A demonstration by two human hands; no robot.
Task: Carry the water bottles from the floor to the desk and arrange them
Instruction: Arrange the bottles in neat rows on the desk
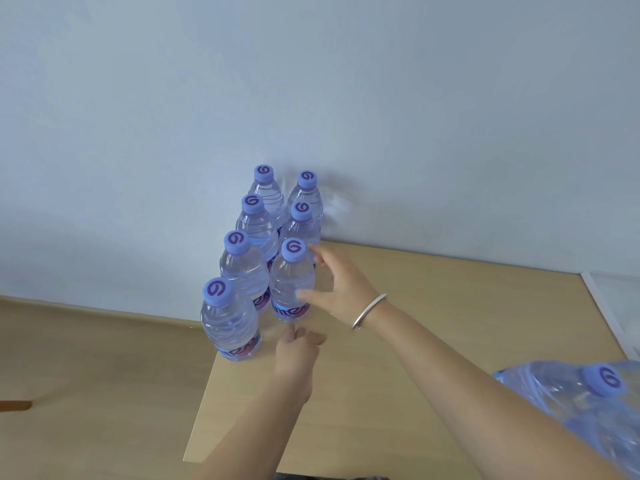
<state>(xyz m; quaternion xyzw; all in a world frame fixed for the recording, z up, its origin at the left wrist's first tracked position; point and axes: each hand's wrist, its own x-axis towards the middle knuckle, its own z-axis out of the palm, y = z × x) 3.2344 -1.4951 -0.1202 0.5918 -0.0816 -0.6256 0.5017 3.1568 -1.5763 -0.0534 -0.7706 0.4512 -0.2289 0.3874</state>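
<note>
Seven water bottles (pixel 258 244) are standing upright in two rows at the desk (pixel 433 306) corner. The right hand (pixel 337 284), fingers spread and released, is touching the nearest right-row bottle (pixel 291 282). The left hand (pixel 296 356), loosely open and grasping nothing, is hovering just below it.

I'm seeing soft, even, cool daylight washing over the wall (pixel 311 81); faint shadows are falling right of the bottles (pixel 270 244). My right hand (pixel 341 285) is blurring slightly, and the wide lens is bending the desk (pixel 433 306) edges.
</note>
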